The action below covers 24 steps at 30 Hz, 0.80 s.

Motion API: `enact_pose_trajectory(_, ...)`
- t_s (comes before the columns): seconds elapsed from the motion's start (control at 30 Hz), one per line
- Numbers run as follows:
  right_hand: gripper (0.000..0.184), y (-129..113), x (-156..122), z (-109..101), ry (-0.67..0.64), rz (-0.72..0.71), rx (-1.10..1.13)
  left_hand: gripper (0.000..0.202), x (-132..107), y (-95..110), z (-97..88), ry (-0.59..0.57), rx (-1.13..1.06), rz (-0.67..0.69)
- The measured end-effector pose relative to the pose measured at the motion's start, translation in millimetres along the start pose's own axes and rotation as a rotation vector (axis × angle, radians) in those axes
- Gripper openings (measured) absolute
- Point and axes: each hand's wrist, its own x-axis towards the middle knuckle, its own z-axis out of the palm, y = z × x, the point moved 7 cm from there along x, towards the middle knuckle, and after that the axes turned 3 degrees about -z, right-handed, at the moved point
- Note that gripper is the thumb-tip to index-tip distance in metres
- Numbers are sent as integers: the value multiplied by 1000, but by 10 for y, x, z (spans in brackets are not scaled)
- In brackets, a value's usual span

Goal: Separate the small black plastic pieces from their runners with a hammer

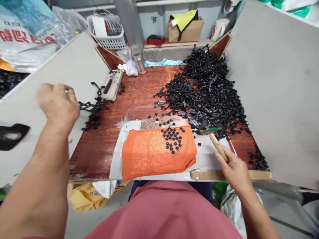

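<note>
At the upper left, a plastic sack bears red characters and Latin letters too creased to read surely, while along the top a lattice-sided white basket holds something red and a yellow cloth drapes a brown cardboard box. At lower right, the right hand has its grip closed round a wood-handled tool, its green-edged head near a heap of black pieces on the red wood-grained tabletop; the left hand, at left, is blurred, its grip impossible to tell. Round black caps dot a lumpy orange cloth bundle, lower centre.
</note>
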Motion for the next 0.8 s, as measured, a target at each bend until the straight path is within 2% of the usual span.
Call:
enact_pose_trajectory(0.03,49,68,-35,10,4,13,17,45,14,-7,39,-9,20,2)
enact_pose_trajectory(0.1,45,149,-82,43,-1,36,40,38,-87,169,252,-108,46,70)
enact_pose_trajectory(0.2,41,179,-96,113,-31,46,63,30,-484,811,799,-393,-42,361)
enact_pose_trajectory(0.23,40,179,-90,135,-40,43,68,29,-618,1023,975,-453,-57,429)
enact_pose_trajectory(0.33,40,192,-76,183,-63,49,77,32,-920,1601,1398,-540,-107,678)
enact_pose_trajectory(0.4,41,206,-78,192,-65,61,84,30,-998,1831,1610,-588,-117,781)
enact_pose_trajectory(0.47,41,214,-84,193,-62,68,96,27,-1001,1936,1753,-626,-111,823)
enact_pose_trajectory(0.53,41,214,-86,195,-62,70,104,28,-983,1954,1819,-637,-98,827)
enact_pose_trajectory(0.8,33,83,60,102,-54,95,42,34,-1105,1851,1749,-621,-101,792)
